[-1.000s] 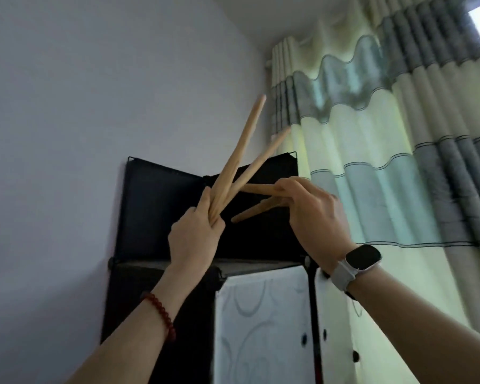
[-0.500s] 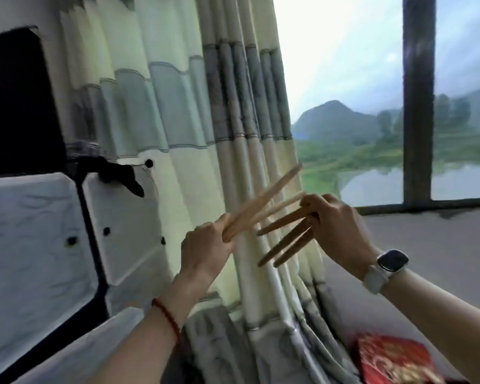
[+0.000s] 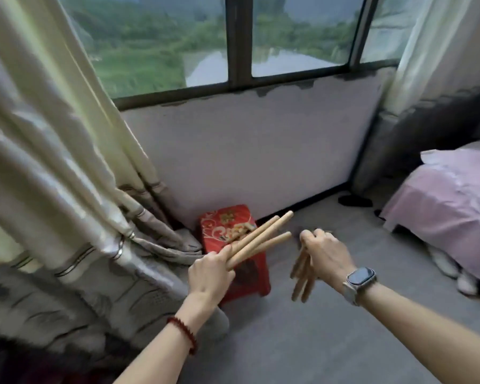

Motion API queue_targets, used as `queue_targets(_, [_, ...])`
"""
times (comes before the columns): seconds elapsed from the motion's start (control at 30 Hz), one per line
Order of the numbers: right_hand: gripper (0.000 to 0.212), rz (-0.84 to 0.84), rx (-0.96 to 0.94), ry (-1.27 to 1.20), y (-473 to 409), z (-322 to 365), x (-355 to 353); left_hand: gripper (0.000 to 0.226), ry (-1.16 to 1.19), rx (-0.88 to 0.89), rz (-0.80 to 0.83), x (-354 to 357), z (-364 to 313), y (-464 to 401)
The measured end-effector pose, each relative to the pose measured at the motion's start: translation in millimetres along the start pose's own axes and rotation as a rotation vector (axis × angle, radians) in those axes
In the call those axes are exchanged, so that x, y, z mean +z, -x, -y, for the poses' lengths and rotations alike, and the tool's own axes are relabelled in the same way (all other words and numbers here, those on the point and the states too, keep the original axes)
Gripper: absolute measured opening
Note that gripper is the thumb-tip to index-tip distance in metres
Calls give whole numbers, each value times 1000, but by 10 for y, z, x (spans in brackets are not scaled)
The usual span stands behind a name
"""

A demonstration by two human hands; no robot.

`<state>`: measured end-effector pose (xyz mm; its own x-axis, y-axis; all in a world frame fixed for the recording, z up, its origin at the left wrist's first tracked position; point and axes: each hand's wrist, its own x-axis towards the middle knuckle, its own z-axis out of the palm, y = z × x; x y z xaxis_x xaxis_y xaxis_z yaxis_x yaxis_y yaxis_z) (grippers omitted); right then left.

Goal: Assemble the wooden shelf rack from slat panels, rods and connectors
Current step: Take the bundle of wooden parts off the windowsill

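L hand [image 3: 209,275] grips 3 rods [image 3: 261,241] | R hand [image 3: 326,254] grips blurred rod bunch [image 3: 301,278], pointing down

A home bedroom: a bed [image 3: 452,195] right of the hands, curtains [image 3: 47,151] left, a window [image 3: 233,37] beyond.

Single view, head-worn wide-angle camera, so no second view to overlap with. It looks forward and down from standing height toward the corner under the window [image 3: 239,40], floor [image 3: 316,342] filling the lower half. Both forearms reach in from the bottom edge, close to the lens. Curtain [image 3: 53,162] crowds the left side, bed [image 3: 455,195] clips the right edge. Edges bend, frame slightly motion-blurred.
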<state>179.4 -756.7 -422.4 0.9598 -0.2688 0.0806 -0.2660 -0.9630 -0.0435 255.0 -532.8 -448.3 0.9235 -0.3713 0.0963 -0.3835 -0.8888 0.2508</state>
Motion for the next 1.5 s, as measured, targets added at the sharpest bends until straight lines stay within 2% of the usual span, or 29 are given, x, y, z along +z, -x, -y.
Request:
queue_targets(0.17, [21,-24,276,-173,-126,-621,287,43,145,58,105,627,-382,-541])
queue_targets(0.43, [13,52,479,-274,-338,-1356,579,25,187,98,335,1254,-1086,-1296])
queue_targets(0.63, [13,44,572,-361,-944,-2396,872,25,233,106,432,1797,-1943,-1985])
queue_targets(0.73, [13,44,581,-412,-1371,-3008,1075,27,239,72,475,2109,-2418,-2397])
queue_targets(1.0, [18,129,560,-519,-2540,-4942,2137,37,348,-245,606,3762,-3908,-3504])
queue_targets(1.07, [21,96,581,-539,-2839,-5427,2526,38,353,-274,612,4289,-4256,-3791])
queue_targets(1.23, [21,-62,780,-698,-3355,-6271,3762,44,359,-243,641,5648,-4771,-4287])
queue_targets(1.37, [20,-344,1053,-918,-3672,-6791,5159,45,402,-166,627,7015,-4955,-4616])
queue_targets(1.5, [26,-628,1367,-1338,-3795,-7179,6534,59,462,-83,544,8381,-5048,-4859])
